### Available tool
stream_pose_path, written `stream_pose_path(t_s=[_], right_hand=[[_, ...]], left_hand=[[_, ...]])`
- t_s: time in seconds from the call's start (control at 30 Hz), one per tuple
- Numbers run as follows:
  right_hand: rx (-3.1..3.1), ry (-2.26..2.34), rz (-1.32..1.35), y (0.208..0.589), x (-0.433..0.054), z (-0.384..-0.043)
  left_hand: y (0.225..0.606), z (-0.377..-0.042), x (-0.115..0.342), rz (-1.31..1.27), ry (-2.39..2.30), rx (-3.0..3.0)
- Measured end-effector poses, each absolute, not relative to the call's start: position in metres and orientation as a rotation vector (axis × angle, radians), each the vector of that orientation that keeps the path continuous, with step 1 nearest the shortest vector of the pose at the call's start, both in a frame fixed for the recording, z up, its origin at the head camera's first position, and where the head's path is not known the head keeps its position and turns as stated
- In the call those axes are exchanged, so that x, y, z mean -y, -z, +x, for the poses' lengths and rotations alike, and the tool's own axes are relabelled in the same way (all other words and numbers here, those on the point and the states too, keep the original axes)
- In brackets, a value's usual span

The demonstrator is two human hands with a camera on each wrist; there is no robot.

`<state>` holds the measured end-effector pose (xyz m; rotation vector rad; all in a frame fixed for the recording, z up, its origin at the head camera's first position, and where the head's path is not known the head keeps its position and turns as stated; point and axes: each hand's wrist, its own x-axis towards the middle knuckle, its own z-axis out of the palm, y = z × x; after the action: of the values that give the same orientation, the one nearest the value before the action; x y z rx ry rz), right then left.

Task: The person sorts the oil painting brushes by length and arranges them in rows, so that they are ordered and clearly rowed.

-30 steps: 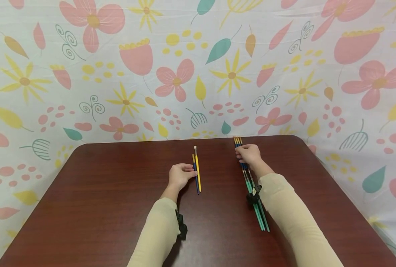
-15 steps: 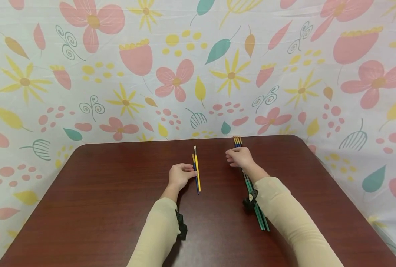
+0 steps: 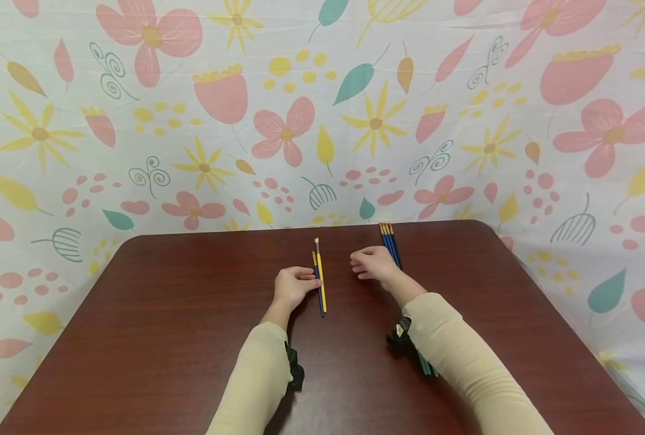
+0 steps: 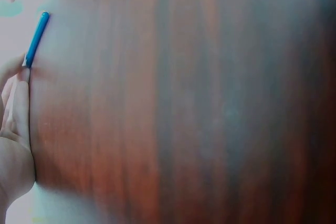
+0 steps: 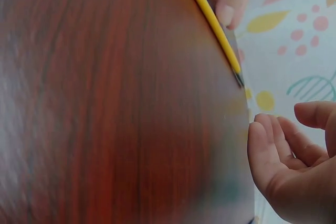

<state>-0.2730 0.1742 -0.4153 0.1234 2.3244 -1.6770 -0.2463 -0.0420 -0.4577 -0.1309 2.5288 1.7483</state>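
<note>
My left hand pinches a slim blue paintbrush between thumb and fingers, low over the table. Its blue handle sticks out past the fingertips in the left wrist view. Right alongside lies a yellow paintbrush with a pale bristle tip pointing to the back. My right hand is over the table between the two brush groups, its fingers loosely bent and holding nothing. In the right wrist view, a gap shows between the right thumb and fingers, below the tip of the yellow brush.
Several blue paintbrushes lie at the back edge of the brown table. Green-handled brushes lie nearer, partly hidden under the right forearm. Behind the table hangs a flower-patterned cloth.
My right hand has left the blue brushes on the right and moved left, towards the yellow brush. My left hand has stayed in place with the blue paintbrush.
</note>
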Motion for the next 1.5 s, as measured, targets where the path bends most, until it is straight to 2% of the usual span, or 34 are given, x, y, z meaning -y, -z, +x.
stream_pose_path(t_s=[0.6,1.5], right_hand=[[-2.154,1.746,0.132,0.424,-0.132,-0.264],[-2.201,1.728,0.381,0.430,-0.103,-0.278]], left_hand=[[0.459,-0.249,0.042,-0.121,-1.738,-2.533],[0.454,-0.247,0.044,-0.113,-1.729,-2.497]])
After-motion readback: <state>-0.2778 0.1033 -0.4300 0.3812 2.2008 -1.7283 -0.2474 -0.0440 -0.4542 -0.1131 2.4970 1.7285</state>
